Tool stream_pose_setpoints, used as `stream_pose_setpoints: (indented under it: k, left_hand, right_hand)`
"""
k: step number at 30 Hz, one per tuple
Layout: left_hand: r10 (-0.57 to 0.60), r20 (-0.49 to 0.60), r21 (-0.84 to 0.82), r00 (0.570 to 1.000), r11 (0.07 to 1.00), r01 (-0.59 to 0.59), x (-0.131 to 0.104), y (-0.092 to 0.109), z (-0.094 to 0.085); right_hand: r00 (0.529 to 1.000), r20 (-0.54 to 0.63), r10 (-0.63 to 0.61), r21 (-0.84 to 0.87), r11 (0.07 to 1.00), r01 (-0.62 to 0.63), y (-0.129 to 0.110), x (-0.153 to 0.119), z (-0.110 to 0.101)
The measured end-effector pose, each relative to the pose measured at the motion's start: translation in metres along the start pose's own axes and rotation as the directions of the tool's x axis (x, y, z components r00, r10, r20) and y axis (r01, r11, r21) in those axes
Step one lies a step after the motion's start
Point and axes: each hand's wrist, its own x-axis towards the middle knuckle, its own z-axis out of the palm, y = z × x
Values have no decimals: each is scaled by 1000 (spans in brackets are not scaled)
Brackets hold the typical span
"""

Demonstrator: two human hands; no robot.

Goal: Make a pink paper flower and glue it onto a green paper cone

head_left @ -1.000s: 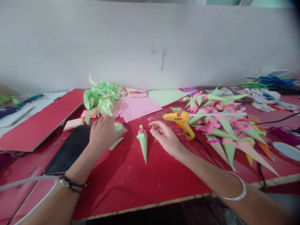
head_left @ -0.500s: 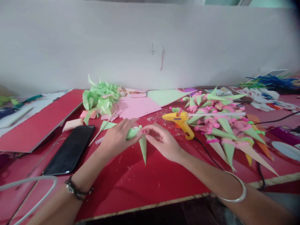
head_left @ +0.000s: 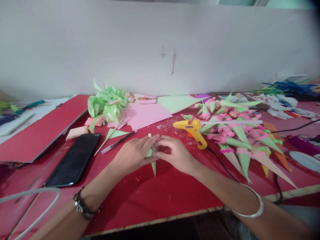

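A light green paper cone (head_left: pixel 154 167) points down toward me between my two hands, its upper part hidden by fingers. My left hand (head_left: pixel 135 151) is closed over the upper part of the cone, where a bit of green paper (head_left: pixel 149 153) shows under its fingers. From the other side my right hand (head_left: pixel 175 151) pinches the same spot with thumb and fingertips bent in. A small pale green tip (head_left: pixel 149 135) sticks up above the left fingers. Left of the hands lie a pen (head_left: pixel 119 142) and a green paper triangle (head_left: pixel 116 133).
A yellow glue gun (head_left: pixel 191 128) lies to the right, its cord trailing forward. Beyond it is a pile of paper cone flowers (head_left: pixel 237 133). A phone (head_left: pixel 75 160) rests at left, with crumpled green paper (head_left: pixel 107 103) and pink sheets (head_left: pixel 147 115) behind.
My left hand has moved right and slightly down, closing over the green paper and uncovering the pen. My right hand has shifted only a little.
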Motion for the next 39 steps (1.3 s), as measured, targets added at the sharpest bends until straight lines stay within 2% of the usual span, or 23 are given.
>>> stream_pose_setpoints:
  k: [3, 7, 12, 14, 17, 20, 23, 26, 29, 31, 35, 37, 39]
  left_hand:
    - [69, 1, 13, 998, 998, -69, 1, 1, 0]
    - [58, -55, 49, 997, 997, -55, 2, 3, -4]
    - [92, 11, 64, 996, 994, -93, 2, 4, -5]
    - [82, 1, 50, 997, 995, -82, 2, 4, -4]
    - [37, -45, 43, 998, 998, -35, 1, 2, -2]
    - [0, -77, 35, 997, 999, 3, 0, -1, -2]
    - [-78, -46, 51, 996, 996, 80, -1, -8, -5]
    - [-237, 14, 115, 972, 966, 233, -3, -20, -6]
    - [-397, 51, 207, 916, 902, 379, -6, -32, -4]
    - [-452, 27, 265, 892, 863, 430, -10, -37, -2]
    - [-491, -71, 278, 868, 826, 490, -12, -37, 0]
    - [-500, -78, 219, 863, 835, 504, -8, -30, 0]
    - [-480, -57, 147, 875, 863, 483, -4, -20, 0]
  right_hand:
    - [1000, 19, 3, -47, 999, -2, -1, -1, 0]
    - [1000, 3, -12, -1, 1000, 12, 0, -1, 2]
    - [1000, 18, -1, 16, 1000, 1, 1, -2, 4]
    - [1000, 15, -14, 9, 1000, 14, -1, -2, 5]
    - [1000, -11, -21, 72, 997, 21, -3, -3, 6]
    - [998, -64, 26, 191, 982, -13, -5, -2, 4]
    - [974, -184, 131, 345, 937, -60, -3, 0, 0]
    - [936, -284, 210, 452, 890, -62, 1, 2, -3]
    - [943, -241, 229, 469, 878, -93, 2, 3, -3]
    - [952, -193, 235, 488, 865, -115, 0, 3, -2]
    - [965, -137, 225, 530, 839, -121, -3, 2, -1]
    - [966, -114, 234, 543, 829, -137, -4, 2, -2]
    - [963, -100, 249, 550, 821, -154, -2, 2, -2]
